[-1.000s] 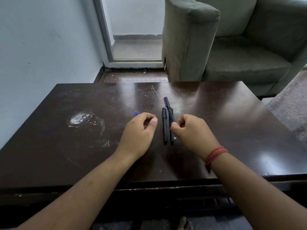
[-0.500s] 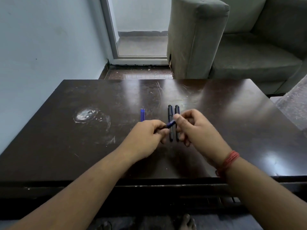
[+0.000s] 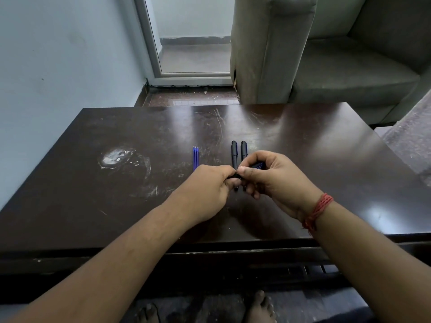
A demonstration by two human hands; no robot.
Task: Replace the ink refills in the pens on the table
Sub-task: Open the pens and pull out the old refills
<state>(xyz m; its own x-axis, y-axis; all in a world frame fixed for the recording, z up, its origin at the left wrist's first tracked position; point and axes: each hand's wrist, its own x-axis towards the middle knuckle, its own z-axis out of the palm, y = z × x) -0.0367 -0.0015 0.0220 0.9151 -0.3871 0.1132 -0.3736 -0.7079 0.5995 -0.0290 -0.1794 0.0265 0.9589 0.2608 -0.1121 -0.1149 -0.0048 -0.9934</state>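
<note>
Both hands, left point(image 3: 210, 183) and right point(image 3: 275, 180), grip 1 pen point(image 3: 255, 166) end to end, probably to unscrew it; 2 pens point(image 3: 234, 152) and refills point(image 3: 195, 157) wait on desk point(image 3: 303, 148)

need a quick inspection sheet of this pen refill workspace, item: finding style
surface: dark glossy wooden table, scratched, whitish round stain at left
job's things: two black pens lying side by side; thin blue ink refills left of them; a third dark pen held in both hands
clutter: nothing seen
grippers: left hand and right hand each grip the held pen
cables: nothing seen
surroundings: grey fabric armchair, pale wall, doorway
</note>
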